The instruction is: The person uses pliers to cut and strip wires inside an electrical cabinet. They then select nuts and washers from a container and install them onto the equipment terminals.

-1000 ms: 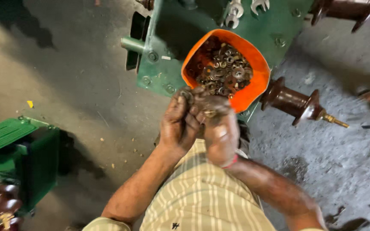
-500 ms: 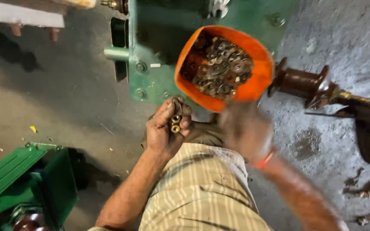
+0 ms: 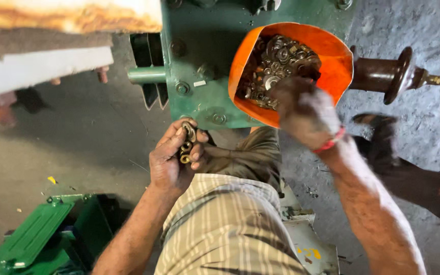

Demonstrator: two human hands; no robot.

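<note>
In orange bowl (image 3: 332,56), R hand (image 3: 301,109) fingers unclear; L hand (image 3: 171,158) fingers clamp washers (image 3: 187,145).

The right hand (image 3: 301,109) has moved into the orange bowl (image 3: 339,56).

Green metal housing (image 3: 204,61), brown insulator (image 3: 385,75) — green lid (image 3: 29,237), grey floor (image 3: 98,137)

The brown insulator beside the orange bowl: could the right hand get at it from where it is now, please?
Probably yes. The right hand is dipped in the orange bowl, and the brown insulator lies just beyond the bowl's rim, with nothing visible between them.
</note>
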